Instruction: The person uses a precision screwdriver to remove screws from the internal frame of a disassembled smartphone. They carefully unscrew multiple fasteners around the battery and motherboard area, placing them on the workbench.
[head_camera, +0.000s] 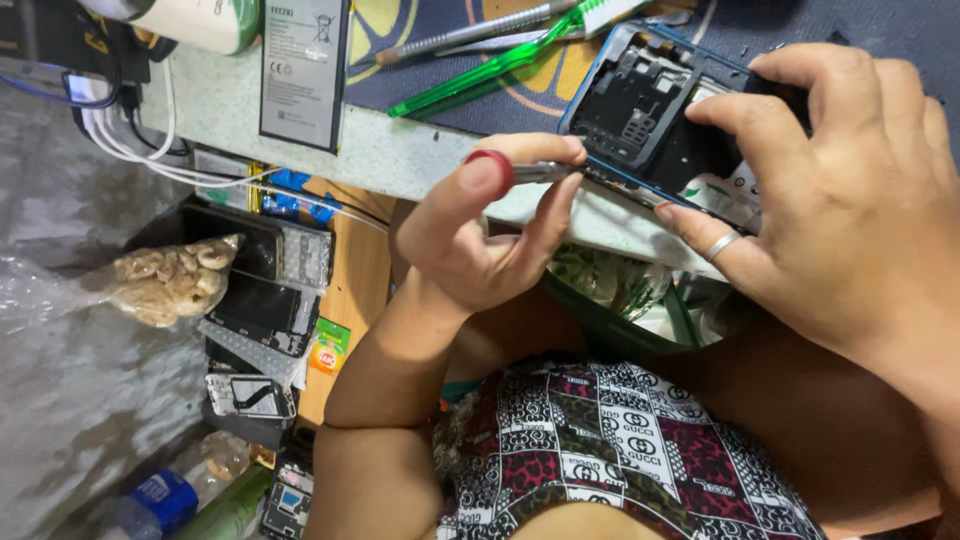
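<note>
Head view, looking down, and the opened phone (655, 105) with its blue frame and bare dark insides is the centre of everything. The right hand (850, 200) wraps over the phone's far end, fingers curled round the edge, thumb pressed on the inner plate, a ring on one finger under the lower rim; it has the phone firmly gripped. The left hand (490, 225) comes in at the phone's lower-left corner, closed round a small screwdriver (525, 172) with a red cap, thumb on that cap, metal shaft pinched between fingers, its tip right at the phone's edge. Whether the tip sits in a screw, I cannot tell.

Just left of the phone, on the dark mat (520, 95), lies a green pen-like tool (490, 65), with a grey one (470, 35) beside it. Further left of the phone, a flat phone battery (303, 70) rests on the pale bench top (400, 155). Well left and below, white cables (150, 155) trail off the bench, with a heap of phone parts (265, 300) and a clear bag of something pale brown (165, 280) beside them.
</note>
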